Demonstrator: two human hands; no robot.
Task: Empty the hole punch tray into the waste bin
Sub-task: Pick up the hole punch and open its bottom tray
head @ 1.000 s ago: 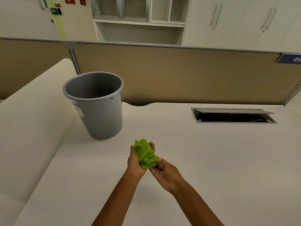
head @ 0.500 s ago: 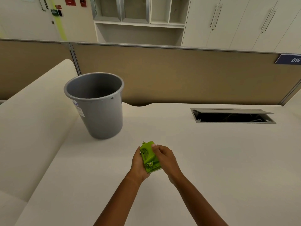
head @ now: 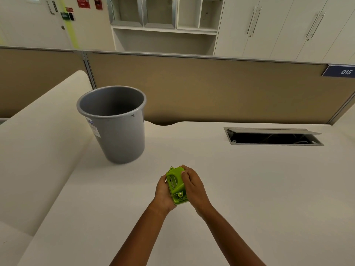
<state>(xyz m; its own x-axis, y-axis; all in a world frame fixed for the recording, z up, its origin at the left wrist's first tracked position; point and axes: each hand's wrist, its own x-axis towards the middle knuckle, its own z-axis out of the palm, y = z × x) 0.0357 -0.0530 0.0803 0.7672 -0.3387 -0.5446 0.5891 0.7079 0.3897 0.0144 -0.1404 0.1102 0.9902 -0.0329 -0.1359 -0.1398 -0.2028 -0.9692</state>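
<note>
Held above the cream desk [head: 249, 189] between both hands: a lime-green hole punch [head: 175, 184], turned on its side with metal fittings showing at its near end. Left hand [head: 163, 192] cupped under and behind the punch, fingers curled closed around its left side and hidden beneath it. Right hand [head: 193, 186] pressed against the punch's right side, fingertips [head: 183, 172] wrapped over the upper far edge, so closed on the punch as well. Cannot tell from this angle whether the tray on the underside is on or loosened; the base mostly hidden by the palms. Both bare forearms reaching in from the bottom edge and meeting at the punch, roughly in the middle of the view. Farther back and to the left, well apart from the hands, a grey plastic waste bin [head: 117, 135] standing upright on the desk, mouth open, a white label with a blue mark on its left wall; inside dark, contents not visible. To the right, at the back of the desk, a cable hatch [head: 272, 136] with its metal flap raised and wires dimly visible within. Behind the desk, a tan partition panel [head: 211, 89], carrying a blue sign reading 015 [head: 344, 71] at its right end. Beyond the partition, white cupboards [head: 278, 25] with long handles and open shelving [head: 163, 35].
</note>
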